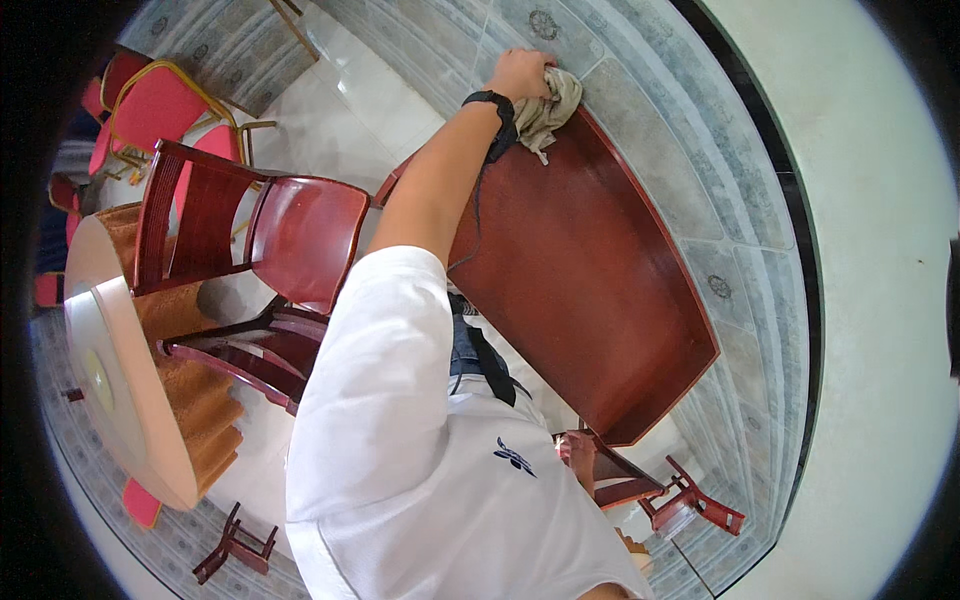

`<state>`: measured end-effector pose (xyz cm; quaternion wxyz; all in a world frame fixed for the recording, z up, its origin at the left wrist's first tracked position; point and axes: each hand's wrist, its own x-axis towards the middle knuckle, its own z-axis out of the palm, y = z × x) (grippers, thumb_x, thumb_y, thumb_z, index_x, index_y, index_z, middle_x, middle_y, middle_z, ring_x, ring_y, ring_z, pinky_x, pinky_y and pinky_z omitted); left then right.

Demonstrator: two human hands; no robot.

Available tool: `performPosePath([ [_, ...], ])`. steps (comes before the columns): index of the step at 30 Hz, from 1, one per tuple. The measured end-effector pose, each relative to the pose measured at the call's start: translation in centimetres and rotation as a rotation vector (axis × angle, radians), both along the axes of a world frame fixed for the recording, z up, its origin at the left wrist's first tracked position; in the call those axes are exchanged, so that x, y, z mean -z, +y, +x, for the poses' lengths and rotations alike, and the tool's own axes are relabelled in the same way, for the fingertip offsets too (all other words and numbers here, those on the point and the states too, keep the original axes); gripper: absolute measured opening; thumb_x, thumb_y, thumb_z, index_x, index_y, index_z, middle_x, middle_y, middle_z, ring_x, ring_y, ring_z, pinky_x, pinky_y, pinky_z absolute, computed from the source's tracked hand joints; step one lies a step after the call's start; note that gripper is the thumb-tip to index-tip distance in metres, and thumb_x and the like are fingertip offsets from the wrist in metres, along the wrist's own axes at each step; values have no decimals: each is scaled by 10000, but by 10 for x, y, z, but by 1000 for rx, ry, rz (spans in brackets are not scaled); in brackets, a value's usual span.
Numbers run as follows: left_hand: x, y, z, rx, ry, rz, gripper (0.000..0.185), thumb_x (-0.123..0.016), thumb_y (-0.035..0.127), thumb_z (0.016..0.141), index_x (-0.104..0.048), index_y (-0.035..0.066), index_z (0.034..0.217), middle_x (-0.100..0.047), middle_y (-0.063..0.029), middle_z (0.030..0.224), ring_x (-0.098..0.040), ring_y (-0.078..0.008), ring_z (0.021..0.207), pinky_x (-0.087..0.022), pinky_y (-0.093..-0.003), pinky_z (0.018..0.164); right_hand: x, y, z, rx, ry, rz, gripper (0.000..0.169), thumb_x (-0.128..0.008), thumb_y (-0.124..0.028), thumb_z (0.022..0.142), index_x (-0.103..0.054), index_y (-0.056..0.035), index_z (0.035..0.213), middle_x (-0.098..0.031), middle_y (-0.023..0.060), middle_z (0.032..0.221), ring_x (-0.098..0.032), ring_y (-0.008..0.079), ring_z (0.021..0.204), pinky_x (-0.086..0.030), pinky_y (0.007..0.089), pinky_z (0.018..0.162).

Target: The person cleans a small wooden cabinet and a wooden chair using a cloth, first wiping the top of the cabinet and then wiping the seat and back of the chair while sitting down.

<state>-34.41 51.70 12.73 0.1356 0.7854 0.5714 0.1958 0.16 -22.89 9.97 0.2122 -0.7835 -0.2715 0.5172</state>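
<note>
My left hand (521,75), with a black band (495,124) at the wrist, grips a crumpled greyish-beige cloth (551,109). The cloth rests at the far corner of a reddish-brown wooden tabletop (585,277) with a narrow raised edge. From the wristband a thin dark cord hangs down over the table. My right hand (577,454) is small in view, low on the right by the table's near corner and a dark red wooden chair (626,491). Its fingers are partly hidden, and whether it holds anything is unclear.
Grey patterned wall tiles (652,142) run close along the table's far side. A glossy wooden chair (307,232) stands left of my arm, another chair (255,349) below it. Farther left are a round table (161,420) with a brown cloth and red-padded chairs (157,105).
</note>
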Motion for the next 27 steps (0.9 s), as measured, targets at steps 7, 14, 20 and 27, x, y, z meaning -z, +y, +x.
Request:
performPosePath([
  [7,-9,-54,-37,26,-132,0,655,-857,284,618,-627,179,1222,-664,-108,1160,-606,-350,1096,-485,-445,931,20,-43,-6,-121,13,-124,237,-594,-218,981,-614,-31,1125,-671,80,948,-648,169,827,-529,295,656],
  [14,3,-173,-133,-85,-367,8,603,-825,133,540,-637,120,1114,-672,-125,1071,-617,-350,1044,-504,-429,881,41,-40,-9,-157,50,-119,255,-584,-226,983,-607,-33,1148,-674,87,963,-662,191,841,-536,316,652],
  [20,1,-277,-190,-254,-443,-49,501,-743,-29,600,-644,65,1081,-672,-150,1029,-637,-359,1002,-509,-394,864,60,-26,10,6,162,-110,301,-582,-258,984,-589,-38,1188,-674,112,1008,-678,224,873,-549,337,685],
  [27,12,-299,-173,-428,-338,53,489,-750,-4,607,-642,90,1075,-622,-110,1084,-584,-341,1022,-459,-402,882,65,1,20,-79,136,-169,258,-550,-194,983,-585,-25,1175,-651,121,1034,-677,226,825,-564,330,632],
])
